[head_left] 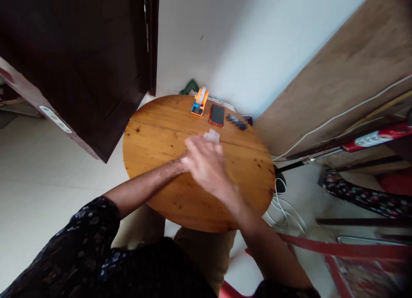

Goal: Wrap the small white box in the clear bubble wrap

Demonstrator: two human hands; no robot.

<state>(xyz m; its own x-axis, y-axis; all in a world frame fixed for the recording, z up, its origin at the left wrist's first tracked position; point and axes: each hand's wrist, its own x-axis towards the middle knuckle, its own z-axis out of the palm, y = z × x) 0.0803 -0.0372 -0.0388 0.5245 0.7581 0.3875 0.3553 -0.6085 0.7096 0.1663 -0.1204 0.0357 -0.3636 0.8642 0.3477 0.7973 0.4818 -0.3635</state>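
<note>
Right hand (208, 164) crossed left hand (186, 161) above a wooden table (174, 201)

The right hand, blurred, overlapped the left near its wrist; whether either gripped or pinched anything could not be told. Just beyond the fingers a pale slip (212, 136) lay on the table; contact was unclear. Farther back, a dark, red-edged slab (217, 115) sat between an orange tape dispenser (200, 101) and a pixelated object (236, 121), with a pale wall (225, 45) behind.
</note>
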